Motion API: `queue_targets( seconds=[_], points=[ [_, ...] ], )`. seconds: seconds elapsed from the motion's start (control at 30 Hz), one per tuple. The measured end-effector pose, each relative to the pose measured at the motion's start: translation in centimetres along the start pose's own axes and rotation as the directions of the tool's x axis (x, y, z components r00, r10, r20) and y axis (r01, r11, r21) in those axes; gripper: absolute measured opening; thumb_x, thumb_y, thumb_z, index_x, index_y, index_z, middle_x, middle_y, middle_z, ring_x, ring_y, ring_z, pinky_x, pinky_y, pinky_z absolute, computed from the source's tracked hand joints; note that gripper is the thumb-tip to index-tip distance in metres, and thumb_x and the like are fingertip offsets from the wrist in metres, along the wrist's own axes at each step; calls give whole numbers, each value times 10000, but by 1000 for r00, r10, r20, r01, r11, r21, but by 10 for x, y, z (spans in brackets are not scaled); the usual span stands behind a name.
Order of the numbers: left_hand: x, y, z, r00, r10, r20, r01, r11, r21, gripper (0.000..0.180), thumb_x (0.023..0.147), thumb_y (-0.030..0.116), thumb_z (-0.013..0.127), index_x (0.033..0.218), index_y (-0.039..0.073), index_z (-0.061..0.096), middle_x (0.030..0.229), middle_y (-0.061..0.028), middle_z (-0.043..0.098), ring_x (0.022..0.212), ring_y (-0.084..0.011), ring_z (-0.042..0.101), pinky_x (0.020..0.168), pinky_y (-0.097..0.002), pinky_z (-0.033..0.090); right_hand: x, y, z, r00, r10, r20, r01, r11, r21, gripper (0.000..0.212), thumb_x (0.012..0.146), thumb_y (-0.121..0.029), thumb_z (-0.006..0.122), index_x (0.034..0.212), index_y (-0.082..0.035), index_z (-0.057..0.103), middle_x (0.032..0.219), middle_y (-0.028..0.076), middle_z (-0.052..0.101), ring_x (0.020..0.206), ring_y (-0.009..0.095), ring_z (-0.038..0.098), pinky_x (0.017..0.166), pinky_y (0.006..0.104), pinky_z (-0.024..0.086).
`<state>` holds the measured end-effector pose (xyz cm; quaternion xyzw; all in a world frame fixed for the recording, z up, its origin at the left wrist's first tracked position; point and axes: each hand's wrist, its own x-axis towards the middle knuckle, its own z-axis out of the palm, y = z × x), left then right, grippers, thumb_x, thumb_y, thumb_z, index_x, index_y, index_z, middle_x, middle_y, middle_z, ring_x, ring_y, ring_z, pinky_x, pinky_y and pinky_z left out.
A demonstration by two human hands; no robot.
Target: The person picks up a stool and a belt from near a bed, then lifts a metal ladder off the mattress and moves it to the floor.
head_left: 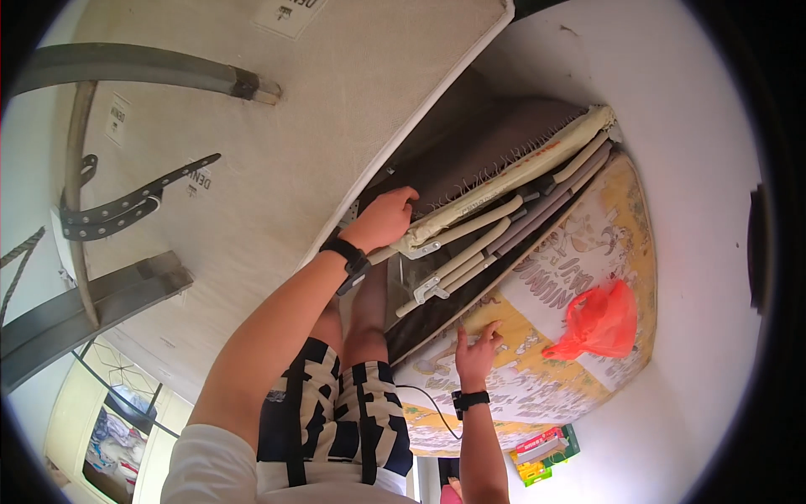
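A folded metal bed frame leans in the gap between a large beige panel and a patterned mattress. It has cream tubes, grey legs, and a cream edge lined with small springs. My left hand is at the frame's near end, its fingers curled over it; part of that grip is hidden. My right hand holds nothing, thumb and fingers apart, above the near edge of the yellow and white patterned mattress. Both wrists wear black bands.
The beige panel fills the left, with grey metal bars and a black eyelet strap on it. A red plastic bag lies on the mattress. White wall stands at right. Colourful boxes sit below the mattress.
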<state>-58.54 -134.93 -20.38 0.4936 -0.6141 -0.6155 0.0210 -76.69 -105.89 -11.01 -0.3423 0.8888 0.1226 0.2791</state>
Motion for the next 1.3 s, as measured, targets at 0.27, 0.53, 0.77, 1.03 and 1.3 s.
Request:
queue_targets(
  seconds=[0.27,0.53,0.77,1.03,1.3],
  points=[
    [17,2,20,964,-139,226,145,989,-8,252,897,95,410,1085,9,554,1059,-209,619,1003,-359,581,849,-397,458,-1,-4,-4,997,79,21,-79,997,-1,838,829,-438,606,1395,54,231,1158,310,405,931,462,559,749,456,499],
    [27,4,19,907,-207,367,295,934,-202,486,988,392,358,1235,12,534,1202,-111,587,1102,-213,542,959,-303,393,2,-5,-10,995,88,-41,-86,995,41,858,796,-449,624,1406,22,245,1180,293,403,833,430,602,669,426,519],
    [-6,57,-2,986,-162,32,165,951,-260,391,984,337,441,1162,13,567,1059,-54,621,1004,-156,549,908,-283,408,1,9,-24,994,112,-8,-110,988,109,851,790,-476,616,1400,6,269,1204,350,404,939,462,579,711,438,527],
    [-146,151,-1,930,-56,364,10,992,129,199,961,141,478,955,-10,608,861,-51,636,833,-128,590,778,-281,474,57,102,-115,710,613,-347,-276,695,664,604,848,-370,562,1324,-27,419,1245,317,458,1105,438,507,879,481,457],
    [-215,262,50,840,-119,529,-142,893,428,207,956,150,510,1041,-12,607,897,-100,675,885,-184,644,820,-284,482,96,172,-98,770,600,-217,7,332,943,382,854,-335,540,1144,-92,589,1168,253,553,1094,395,523,1096,489,223]
  ],
)
